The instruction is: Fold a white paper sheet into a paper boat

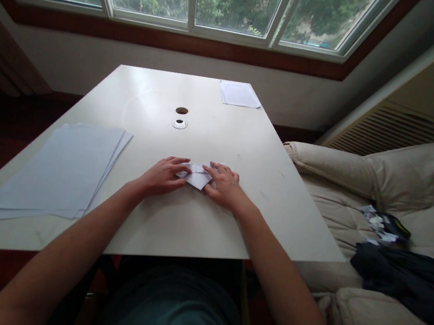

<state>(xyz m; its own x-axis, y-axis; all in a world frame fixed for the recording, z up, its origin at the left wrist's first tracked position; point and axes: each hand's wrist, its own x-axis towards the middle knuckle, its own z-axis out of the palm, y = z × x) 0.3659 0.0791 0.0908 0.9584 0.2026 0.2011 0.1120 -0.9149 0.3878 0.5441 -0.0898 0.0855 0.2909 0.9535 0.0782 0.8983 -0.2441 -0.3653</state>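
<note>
Left hand (pixel 163 177) lies palm-down on the white table (pixel 220 144), fingers slightly curved and reaching right over the near corner of a folded sheet of white paper (pixel 197 177). Right hand (pixel 223 186) mirrors it from the other side, its fingers (pixel 215 172) resting along the paper's upper right part. Neither hand is clenched. The fingers sit on the paper in a light, spread hold, though the thumbs are partly hidden, so I cannot tell whether either hand is actually pinching it.

The folded paper lies between the hands, roughly central on the table's near half, its long axis running side to side with a blunt point toward the person. Both hands touch it, and neither is clearly nearer: the gap is shared almost evenly, with the forearms angling in from either side.

Farther left sits a loose stack of white paper (pixel 55 170), well apart from the left hand — a single small pile of sheets (pixel 239 94) lies at the far edge. Two round holes (pixel 180 117) mark the tabletop's middle.
</note>
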